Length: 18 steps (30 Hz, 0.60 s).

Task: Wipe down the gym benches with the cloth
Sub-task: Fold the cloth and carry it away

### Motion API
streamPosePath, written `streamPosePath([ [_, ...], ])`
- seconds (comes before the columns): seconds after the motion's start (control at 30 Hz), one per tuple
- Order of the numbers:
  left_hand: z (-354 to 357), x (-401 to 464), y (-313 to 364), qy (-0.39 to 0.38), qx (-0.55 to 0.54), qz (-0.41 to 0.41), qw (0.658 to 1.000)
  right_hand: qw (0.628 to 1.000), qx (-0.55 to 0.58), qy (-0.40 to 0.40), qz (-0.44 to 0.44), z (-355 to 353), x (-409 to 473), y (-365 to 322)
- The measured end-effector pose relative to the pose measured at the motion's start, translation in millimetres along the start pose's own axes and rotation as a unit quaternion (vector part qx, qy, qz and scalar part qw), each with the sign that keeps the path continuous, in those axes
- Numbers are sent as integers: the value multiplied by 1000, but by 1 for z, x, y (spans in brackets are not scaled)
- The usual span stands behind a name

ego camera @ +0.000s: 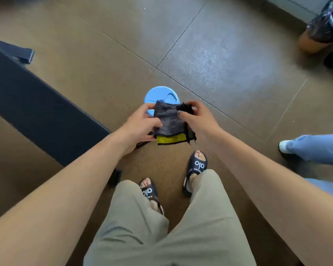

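The microfibre cloth [170, 121], nubby dark grey with a yellow underside showing along its lower edge, is folded into a rough square and held in the air over the floor [219, 54]. The left hand [140, 125] has its grip pinching the cloth's left edge; the right hand [195, 117] pinches the top right corner. Beneath sits a round, smooth blue plastic lid [158, 95]. The padded black gym bench [37, 110] lies to the left.

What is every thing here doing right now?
cloth: folded, held up in both hands
left hand: grips the cloth's left side
right hand: pinches the cloth's right side
bench: not touched, to the left
blue disc: flat on the floor behind the cloth
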State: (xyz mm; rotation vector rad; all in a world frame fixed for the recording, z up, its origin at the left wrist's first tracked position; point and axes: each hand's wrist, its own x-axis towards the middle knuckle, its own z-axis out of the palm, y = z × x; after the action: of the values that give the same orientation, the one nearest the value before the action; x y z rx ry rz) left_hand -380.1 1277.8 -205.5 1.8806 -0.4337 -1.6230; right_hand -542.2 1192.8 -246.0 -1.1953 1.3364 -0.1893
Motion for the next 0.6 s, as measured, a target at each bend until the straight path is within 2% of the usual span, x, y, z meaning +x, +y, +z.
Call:
streamPosePath([
  [0.13,5,117,-20,41,-21,-6,999,999,-17,-46,11,1,114,26],
  [0.23,-3,215,-48,78,-20,8,997,998,-54,-39,-23,22,207,56],
  [0.37,-20,327,-93,121,10,15,992,988,-117,-68,-76,56,316,100],
  [0.53,-36,434,-151,162,15,29,986,960,-222,-88,-148,92,421,150],
  [0.6,-37,467,-170,171,37,37,984,932,-288,-101,-196,99,453,165],
])
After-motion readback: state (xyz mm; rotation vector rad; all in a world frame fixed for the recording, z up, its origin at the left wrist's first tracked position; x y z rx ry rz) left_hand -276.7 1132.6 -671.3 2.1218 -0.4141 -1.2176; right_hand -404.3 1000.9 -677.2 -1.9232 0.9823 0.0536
